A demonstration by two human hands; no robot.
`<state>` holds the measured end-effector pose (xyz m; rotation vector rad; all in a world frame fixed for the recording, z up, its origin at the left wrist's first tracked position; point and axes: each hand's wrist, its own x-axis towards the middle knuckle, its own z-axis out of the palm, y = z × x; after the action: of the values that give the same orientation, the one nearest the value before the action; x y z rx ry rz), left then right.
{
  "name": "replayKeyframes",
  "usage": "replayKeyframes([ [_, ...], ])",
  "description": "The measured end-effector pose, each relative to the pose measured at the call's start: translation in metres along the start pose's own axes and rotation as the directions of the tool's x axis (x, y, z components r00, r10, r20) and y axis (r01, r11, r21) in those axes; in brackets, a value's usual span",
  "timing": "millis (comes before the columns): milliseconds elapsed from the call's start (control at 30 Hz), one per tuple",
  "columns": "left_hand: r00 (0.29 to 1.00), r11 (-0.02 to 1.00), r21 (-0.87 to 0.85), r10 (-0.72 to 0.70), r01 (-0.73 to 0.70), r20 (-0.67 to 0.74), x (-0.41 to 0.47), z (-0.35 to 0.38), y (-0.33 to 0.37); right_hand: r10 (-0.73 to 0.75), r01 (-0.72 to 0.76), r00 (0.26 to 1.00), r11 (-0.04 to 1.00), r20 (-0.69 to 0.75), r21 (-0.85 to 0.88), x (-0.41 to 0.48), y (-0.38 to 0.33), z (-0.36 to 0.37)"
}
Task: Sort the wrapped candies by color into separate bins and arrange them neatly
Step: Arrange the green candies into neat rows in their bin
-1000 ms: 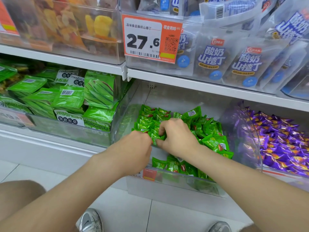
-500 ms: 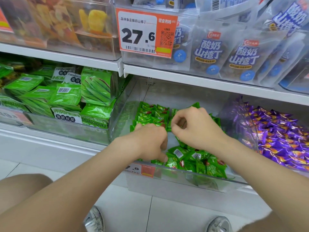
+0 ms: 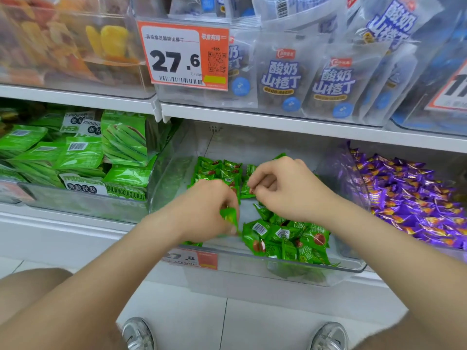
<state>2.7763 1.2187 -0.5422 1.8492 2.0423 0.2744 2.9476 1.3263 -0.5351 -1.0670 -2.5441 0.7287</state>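
A clear plastic bin (image 3: pixel 252 267) on the lower shelf holds green wrapped candies. Some stand in neat rows at the back left (image 3: pixel 217 170), and a loose pile (image 3: pixel 286 239) lies at the front right. My left hand (image 3: pixel 207 210) is over the bin's front left and pinches one green candy (image 3: pixel 230 216) in its curled fingers. My right hand (image 3: pixel 288 188) hovers over the middle of the bin. Its curled thumb and fingertips pinch the edge of a green candy (image 3: pixel 246 192) next to the rows.
A bin of purple wrapped candies (image 3: pixel 404 198) stands to the right, and green snack packs (image 3: pixel 83 152) fill the bin to the left. An upper shelf (image 3: pixel 278 125) with blue-labelled bags and a price tag (image 3: pixel 183 55) overhangs the bins. Below are the white floor and my knees.
My left hand has picked a green candy out of the front pile and now holds it up. My right hand stays at the back rows. The camera has moved closer.
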Motion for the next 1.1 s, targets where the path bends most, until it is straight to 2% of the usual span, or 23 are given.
replayKeyframes([
  [67, 0.974, 0.976, -0.214, -0.078, 0.031, -0.215, -0.011, -0.006, 0.001, 0.003, -0.043, 0.987, 0.968, 0.161, 0.248, -0.003, -0.002, -0.004],
  [133, 0.941, 0.919, -0.393, -0.146, 0.014, -0.307, -0.016, -0.006, 0.000, -0.031, -0.079, 0.967, 0.906, 0.252, 0.416, -0.006, -0.007, -0.006],
  [233, 0.951, 0.731, -0.682, -0.189, -0.029, -0.244, -0.021, -0.002, -0.002, -0.054, -0.033, 0.983, 0.890, 0.177, 0.455, -0.004, -0.009, -0.003],
  [300, 0.955, 0.677, -0.735, -0.194, -0.036, -0.226, -0.023, 0.001, -0.006, -0.036, -0.034, 0.987, 0.903, 0.156, 0.427, 0.000, -0.007, 0.002],
  [333, 0.947, 0.721, -0.692, -0.188, -0.048, -0.261, -0.024, 0.004, -0.010, -0.027, -0.035, 0.988, 0.920, 0.152, 0.390, 0.002, -0.005, 0.006],
  [367, 0.931, 0.806, -0.589, -0.166, -0.062, -0.325, -0.025, 0.006, -0.014, -0.019, -0.025, 0.990, 0.950, 0.137, 0.311, 0.005, -0.002, 0.010],
  [433, 0.886, 0.953, -0.290, -0.055, -0.091, -0.461, -0.031, 0.008, -0.020, -0.025, 0.019, 0.996, 0.997, 0.087, 0.070, 0.008, 0.000, 0.020],
  [467, 0.866, 0.979, -0.165, 0.024, -0.122, -0.499, -0.034, 0.007, -0.023, -0.047, 0.049, 0.995, 0.998, 0.084, -0.028, 0.008, -0.001, 0.025],
  [533, 0.862, 0.985, -0.025, 0.135, -0.169, -0.488, -0.040, 0.006, -0.026, -0.089, 0.104, 0.987, 0.988, 0.131, -0.111, 0.010, -0.005, 0.039],
  [633, 0.866, 0.981, 0.078, 0.193, -0.177, -0.462, -0.045, 0.004, -0.033, -0.079, 0.118, 0.979, 0.970, 0.186, -0.211, 0.013, -0.009, 0.063],
  [733, 0.843, 0.971, 0.178, 0.225, -0.157, -0.488, -0.045, 0.002, -0.040, -0.043, 0.087, 0.988, 0.951, 0.150, -0.298, 0.019, -0.009, 0.079],
  [900, 0.838, 0.973, 0.215, 0.185, -0.083, -0.513, -0.044, 0.003, -0.047, -0.033, 0.052, 0.997, 0.962, 0.076, -0.267, 0.025, -0.010, 0.083],
  [1100, 0.838, 0.965, 0.247, 0.203, -0.085, -0.506, -0.044, 0.005, -0.047, -0.100, 0.123, 0.992, 0.916, 0.078, -0.381, 0.021, -0.012, 0.087],
])
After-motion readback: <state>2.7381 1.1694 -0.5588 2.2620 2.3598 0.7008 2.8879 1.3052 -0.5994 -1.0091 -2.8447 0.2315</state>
